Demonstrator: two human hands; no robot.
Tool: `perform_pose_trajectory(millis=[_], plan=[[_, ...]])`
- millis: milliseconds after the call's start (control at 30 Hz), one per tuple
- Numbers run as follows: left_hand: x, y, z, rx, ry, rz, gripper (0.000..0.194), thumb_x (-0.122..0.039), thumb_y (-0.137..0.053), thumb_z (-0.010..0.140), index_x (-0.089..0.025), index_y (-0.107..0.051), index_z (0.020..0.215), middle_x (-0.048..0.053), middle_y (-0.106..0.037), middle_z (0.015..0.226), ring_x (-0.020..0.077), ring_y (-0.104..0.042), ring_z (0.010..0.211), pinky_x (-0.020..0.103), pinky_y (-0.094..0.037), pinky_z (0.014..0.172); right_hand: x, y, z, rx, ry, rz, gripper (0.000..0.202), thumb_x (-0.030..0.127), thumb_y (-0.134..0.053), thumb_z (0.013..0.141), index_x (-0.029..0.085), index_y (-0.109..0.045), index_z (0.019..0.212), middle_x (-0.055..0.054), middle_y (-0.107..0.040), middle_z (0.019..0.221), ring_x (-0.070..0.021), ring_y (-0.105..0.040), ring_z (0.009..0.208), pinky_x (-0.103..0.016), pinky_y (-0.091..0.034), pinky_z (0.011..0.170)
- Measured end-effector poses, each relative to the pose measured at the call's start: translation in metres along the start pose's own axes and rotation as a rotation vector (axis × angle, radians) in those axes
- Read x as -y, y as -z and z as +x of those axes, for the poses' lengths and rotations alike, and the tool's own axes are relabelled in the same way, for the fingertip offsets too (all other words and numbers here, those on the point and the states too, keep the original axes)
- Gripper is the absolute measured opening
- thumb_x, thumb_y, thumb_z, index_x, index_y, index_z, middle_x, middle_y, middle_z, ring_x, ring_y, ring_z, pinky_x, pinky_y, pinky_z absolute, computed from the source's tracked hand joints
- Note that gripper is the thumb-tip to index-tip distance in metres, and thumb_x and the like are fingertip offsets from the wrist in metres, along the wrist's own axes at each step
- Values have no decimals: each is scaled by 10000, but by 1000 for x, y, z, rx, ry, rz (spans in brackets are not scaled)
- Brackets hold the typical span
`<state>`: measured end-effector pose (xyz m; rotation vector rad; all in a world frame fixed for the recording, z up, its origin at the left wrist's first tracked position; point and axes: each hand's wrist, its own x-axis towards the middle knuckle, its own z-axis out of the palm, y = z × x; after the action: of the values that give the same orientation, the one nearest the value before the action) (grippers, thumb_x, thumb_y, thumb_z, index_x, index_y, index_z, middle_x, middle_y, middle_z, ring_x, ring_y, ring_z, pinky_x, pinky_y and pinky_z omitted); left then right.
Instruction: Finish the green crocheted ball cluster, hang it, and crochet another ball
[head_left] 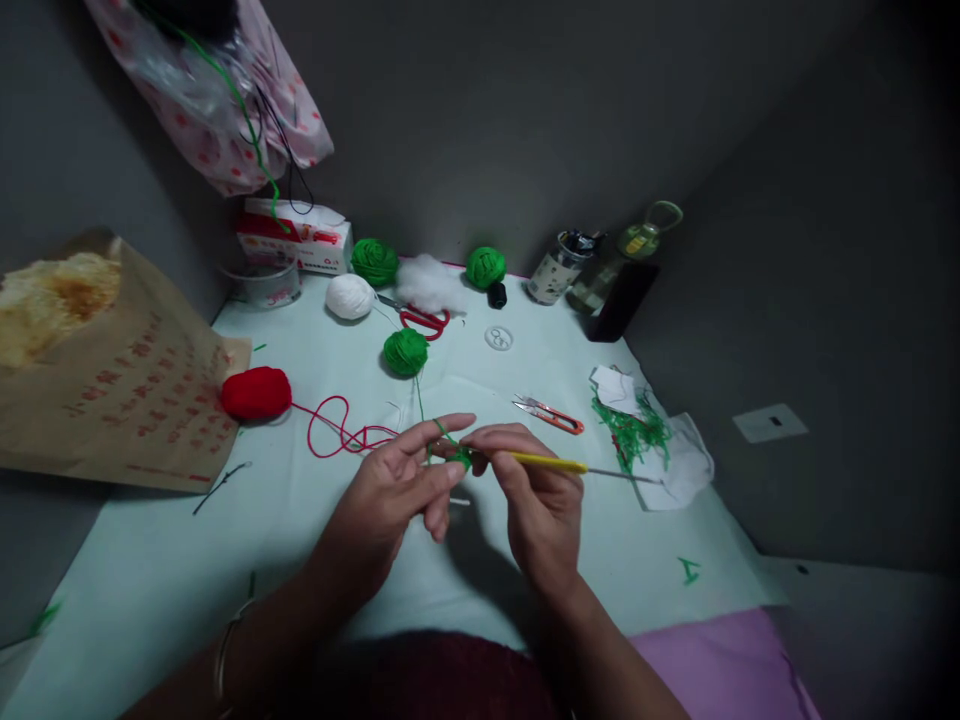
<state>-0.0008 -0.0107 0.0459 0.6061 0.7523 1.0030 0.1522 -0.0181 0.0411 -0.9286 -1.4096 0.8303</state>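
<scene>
My left hand (405,480) pinches a small green crochet piece (463,458), and a strand of green yarn (420,398) runs over its raised index finger. That strand leads up to a green yarn ball (406,352) just beyond the hands. In my right hand (544,490) is a crochet hook (551,462) with a yellow handle, its shaft pointing left. The hook's tip meets the green piece between my fingertips, where fingers partly hide it. Red yarn (256,393) trails a loose strand close to my left hand.
Thread snips (550,413) lie beyond my right hand. Red-handled scissors (425,320), white stuffing (430,284) and a white yarn ball (349,298) sit farther back. Green yarn scraps (634,430) lie right. A paper bag (150,390) with bread stands left; a bottle (600,283) stands back right.
</scene>
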Motion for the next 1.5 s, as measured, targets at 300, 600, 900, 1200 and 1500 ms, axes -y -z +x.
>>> perform_pose_trajectory(millis=[300, 600, 900, 1200, 1500], plan=[[0, 7, 6, -21, 114, -182, 394, -213, -798, 781, -135, -740, 1162, -58, -495, 648, 24, -435, 507, 147, -406, 496, 3, 7, -2, 38, 267, -358, 315, 56, -574, 932, 249, -725, 1130, -59, -715, 1007, -172, -670, 909, -328, -574, 757], [2, -1, -2, -48, -15, 65, 395, -276, -785, 807, -197, -723, 1189, 44, -650, 950, 93, -583, 652, 252, -543, 640, -7, 5, 3, -13, -169, 154, 154, 234, -609, 956, 238, -760, 987, -37, -721, 924, -137, -649, 764, -293, -546, 701], [-6, 0, -5, -85, -41, 115, 399, -278, -802, 765, -194, -755, 1152, 26, -594, 885, 113, -615, 654, 278, -566, 650, 3, 12, 5, -3, -194, 225, 206, 253, -519, 1005, 205, -712, 951, -39, -739, 873, -131, -682, 710, -292, -583, 693], [7, -8, -4, -150, -103, 37, 506, -216, -802, 753, -182, -687, 1244, -16, -583, 787, 81, -517, 622, 203, -510, 572, 2, 7, -9, 148, 462, -610, 338, 91, -558, 936, 244, -653, 1222, -80, -721, 1006, -209, -686, 927, -361, -591, 748], [-4, 0, -2, -71, 50, -111, 496, -164, -773, 784, -202, -671, 1268, -22, -569, 823, 48, -460, 581, 208, -502, 600, 4, 6, 0, -30, 16, -33, 220, 159, -532, 977, 245, -734, 982, -34, -699, 879, -164, -646, 780, -323, -555, 662]])
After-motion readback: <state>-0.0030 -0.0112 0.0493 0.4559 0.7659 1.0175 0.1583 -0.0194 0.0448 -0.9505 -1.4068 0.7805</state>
